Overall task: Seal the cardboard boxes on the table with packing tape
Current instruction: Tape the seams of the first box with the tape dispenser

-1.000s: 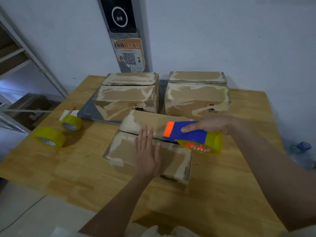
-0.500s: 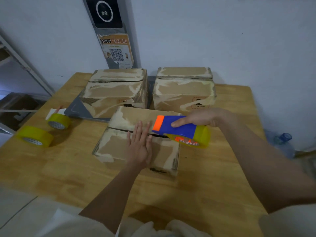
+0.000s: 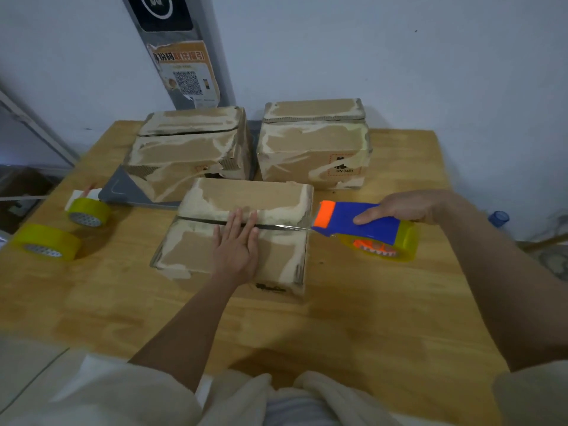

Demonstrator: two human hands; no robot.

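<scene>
The nearest cardboard box [image 3: 233, 232] lies on the tabletop [image 3: 353, 318] in front of the person, its long axis running left to right, and the seam between its two top flaps runs the same way. A strip of clear packing tape [image 3: 282, 227] lies along the right part of that seam, from under the fingertips of the left hand [image 3: 235, 249] out past the box's right edge to the tape dispenser [image 3: 362, 224].

The left hand rests flat on the lid, fingers straight and together, pressing the tape's start down near the middle of the seam. The right hand [image 3: 408, 207] has its grip curled over the blue dispenser body, index finger laid along the side, and holds it just off the box's right end, above the tabletop.

So the dispenser sits in line with the seam, to the right of it. The next move looks to be bringing the tape down over the right edge and cutting it. The seam's left half appears untaped.
</scene>
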